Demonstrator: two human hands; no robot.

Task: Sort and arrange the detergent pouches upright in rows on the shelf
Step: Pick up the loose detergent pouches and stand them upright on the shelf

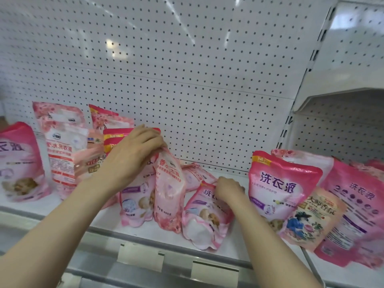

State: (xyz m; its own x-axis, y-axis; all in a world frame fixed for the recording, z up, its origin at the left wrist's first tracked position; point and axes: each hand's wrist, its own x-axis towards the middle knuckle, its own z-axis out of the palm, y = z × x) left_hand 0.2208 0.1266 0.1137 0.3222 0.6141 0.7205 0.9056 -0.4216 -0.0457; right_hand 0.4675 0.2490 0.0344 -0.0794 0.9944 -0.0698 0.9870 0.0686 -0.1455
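Observation:
Pink detergent pouches stand and lean along a white shelf (145, 229). My left hand (135, 150) grips the tops of two upright pouches at the middle: a pale pink flowered pouch (169, 194) and, to its left, a pouch with a pink and white front (137, 202). My right hand (228, 189) pinches the top of a tilted pink pouch (205, 221) just to the right. Behind it a pouch (195, 175) lies flat. Several pouches stand at the left (62, 146), and several lean at the right (280, 188).
A white pegboard back panel (187, 80) rises behind the shelf. A metal upright (291, 121) separates a second shelf bay at the right. Blank price-tag holders (214, 271) run along the shelf's front rail. A peach pouch with a flower picture (311, 219) leans in front at the right.

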